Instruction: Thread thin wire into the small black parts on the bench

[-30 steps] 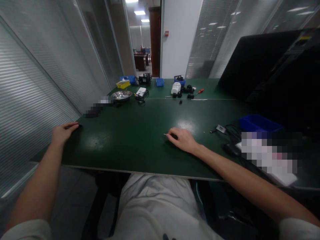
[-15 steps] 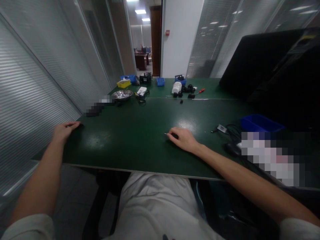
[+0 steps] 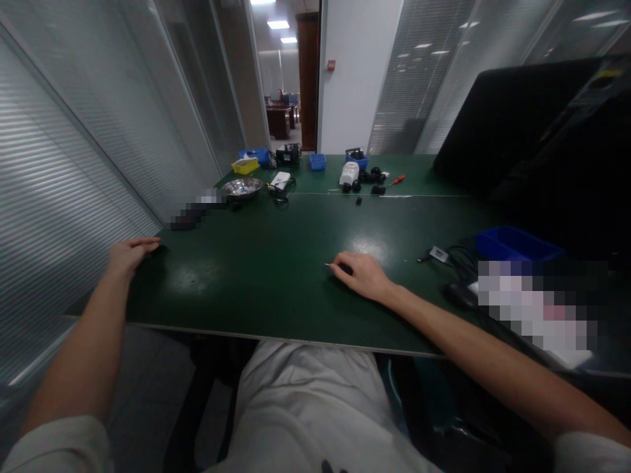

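At the left side of the green table (image 3: 266, 289), my left hand (image 3: 127, 255) has its fingers stretched out over the surface. A small dark patch lies by those fingertips; whether it is an object or a shadow is unclear. My right hand (image 3: 362, 276) rests on the table right of the middle, thumb and fingers closed in a pinch. From that pinch a thin, pale, pointed tip (image 3: 327, 265) sticks out to the left. The rest of that slim thing is hidden by the hand.
A metal bowl (image 3: 242, 188), a white box with cables (image 3: 280, 181) and a red screwdriver (image 3: 398, 179) lie toward the back. Small blue (image 3: 318, 161) and yellow bins (image 3: 245, 165) stand behind. On the right are a black mouse (image 3: 459, 295), cables and a blue tray (image 3: 517, 244).
My left hand's fingers have straightened and loosened slightly, with the hand shifting a little to the right. My right hand keeps its pinch in the same place.
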A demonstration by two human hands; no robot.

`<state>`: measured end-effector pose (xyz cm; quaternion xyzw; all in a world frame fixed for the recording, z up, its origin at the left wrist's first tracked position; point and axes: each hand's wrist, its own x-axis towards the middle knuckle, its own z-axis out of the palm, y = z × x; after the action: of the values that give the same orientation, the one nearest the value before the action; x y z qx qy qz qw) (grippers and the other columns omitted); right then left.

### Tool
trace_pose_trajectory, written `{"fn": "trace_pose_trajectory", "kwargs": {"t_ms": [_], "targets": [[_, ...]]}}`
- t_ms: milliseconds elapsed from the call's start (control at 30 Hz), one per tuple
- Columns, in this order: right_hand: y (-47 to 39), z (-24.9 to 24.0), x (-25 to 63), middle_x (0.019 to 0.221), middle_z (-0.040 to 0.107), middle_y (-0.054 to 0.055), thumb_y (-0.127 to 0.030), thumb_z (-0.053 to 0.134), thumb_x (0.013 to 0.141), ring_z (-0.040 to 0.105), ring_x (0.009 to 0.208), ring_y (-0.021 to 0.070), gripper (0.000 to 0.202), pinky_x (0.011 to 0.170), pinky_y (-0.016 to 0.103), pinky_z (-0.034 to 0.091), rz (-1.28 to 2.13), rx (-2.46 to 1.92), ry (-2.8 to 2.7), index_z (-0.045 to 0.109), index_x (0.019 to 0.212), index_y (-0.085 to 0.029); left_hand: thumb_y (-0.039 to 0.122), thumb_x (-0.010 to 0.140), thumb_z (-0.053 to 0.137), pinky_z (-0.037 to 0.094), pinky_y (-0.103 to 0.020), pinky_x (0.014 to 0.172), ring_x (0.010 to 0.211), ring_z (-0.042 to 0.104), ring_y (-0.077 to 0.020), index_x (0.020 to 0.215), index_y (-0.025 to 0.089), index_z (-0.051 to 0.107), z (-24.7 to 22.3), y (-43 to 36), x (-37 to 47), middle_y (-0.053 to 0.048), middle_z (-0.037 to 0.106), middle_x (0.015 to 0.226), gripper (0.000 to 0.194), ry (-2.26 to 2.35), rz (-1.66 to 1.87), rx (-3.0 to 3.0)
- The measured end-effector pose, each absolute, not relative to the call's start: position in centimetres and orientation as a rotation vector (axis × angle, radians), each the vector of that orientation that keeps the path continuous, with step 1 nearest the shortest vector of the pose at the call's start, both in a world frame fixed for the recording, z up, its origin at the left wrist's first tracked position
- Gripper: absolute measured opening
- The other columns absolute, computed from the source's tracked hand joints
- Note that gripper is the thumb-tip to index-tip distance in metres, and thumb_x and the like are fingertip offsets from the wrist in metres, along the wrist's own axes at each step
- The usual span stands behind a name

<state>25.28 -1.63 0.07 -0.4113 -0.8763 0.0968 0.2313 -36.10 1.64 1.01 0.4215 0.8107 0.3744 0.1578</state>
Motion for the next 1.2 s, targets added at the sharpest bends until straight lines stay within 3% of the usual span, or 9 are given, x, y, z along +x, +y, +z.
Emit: {"fn": "trace_pose_trajectory", "kwargs": {"t_ms": [167,333,500,633,867,1033,1200], "targets": [[-1.7,0.1,25.1,0.091,0.071,0.004,-0.042,0.05,0.104,0.062,0.076,0.0164,0.028,0.068,0.029,0.038,0.256,-1.139,-2.42,0.068,0.097,-0.022,0.035,0.075,0.081,0.046,-0.026,0.067,0.077,0.062,-0.0187,0.128,0.014,0.071,0.6,2.0,-33.5,-0.005,0.072,0.086,0.058,2.133,1.022,1.191],[-1.6,-0.1,25.1,0.093,0.071,0.003,-0.042,0.05,0.104,0.061,0.077,0.0162,0.027,0.067,0.029,0.036,0.23,-1.146,-2.443,0.068,0.099,-0.022,0.051,0.071,0.084,0.051,-0.03,0.084,0.098,0.066,-0.0241,0.121,0.019,0.075,0.4,3.0,-24.0,-0.008,0.075,0.106,0.059,1.681,0.793,1.57],[-1.6,-0.1,25.1,0.09,0.07,0.003,-0.042,0.051,0.103,0.06,0.075,0.0161,0.027,0.065,0.029,0.034,0.218,-1.152,-2.443,0.068,0.096,-0.022,0.053,0.085,0.074,0.051,-0.036,0.083,0.095,0.069,-0.0248,0.112,0.023,0.079,0.0,3.8,-9.8,-0.01,0.075,0.107,0.041,1.089,0.545,1.945],[-1.8,0.0,25.0,0.089,0.07,0.003,-0.04,0.055,0.101,0.06,0.074,0.0154,0.023,0.066,0.028,0.035,0.21,-1.161,-2.434,0.068,0.094,-0.022,0.05,0.089,0.071,0.05,-0.036,0.075,0.084,0.069,-0.0231,0.102,0.021,0.082,-1.1,4.0,-2.0,-0.013,0.076,0.097,0.034,0.785,0.639,2.088],[-1.9,0.1,25.1,0.091,0.07,0.002,-0.039,0.055,0.101,0.06,0.074,0.0157,0.022,0.066,0.029,0.035,0.193,-1.161,-2.449,0.067,0.095,-0.023,0.046,0.102,0.052,0.049,-0.037,0.088,0.1,0.068,-0.0241,0.115,0.024,0.079,-1.4,2.9,-0.6,-0.012,0.074,0.11,0.037,0.775,0.745,2.181],[-1.8,0.1,25.2,0.089,0.069,0.003,-0.039,0.054,0.101,0.059,0.073,0.0154,0.022,0.066,0.028,0.034,0.203,-1.158,-2.431,0.067,0.094,-0.023,0.048,0.092,0.069,0.047,-0.035,0.073,0.082,0.064,-0.0214,0.112,0.023,0.079,-0.8,2.1,-0.8,-0.012,0.072,0.101,0.034,0.816,0.765,2.256],[-1.8,0.2,25.2,0.089,0.068,0.003,-0.039,0.054,0.101,0.059,0.073,0.0155,0.023,0.065,0.029,0.033,0.168,-1.172,-2.464,0.069,0.094,-0.023,0.045,0.092,0.07,0.046,-0.034,0.07,0.079,0.063,-0.0199,0.108,0.023,0.08,-0.5,1.6,-0.8,-0.012,0.07,0.098,0.029,0.745,0.757,2.286]]}}
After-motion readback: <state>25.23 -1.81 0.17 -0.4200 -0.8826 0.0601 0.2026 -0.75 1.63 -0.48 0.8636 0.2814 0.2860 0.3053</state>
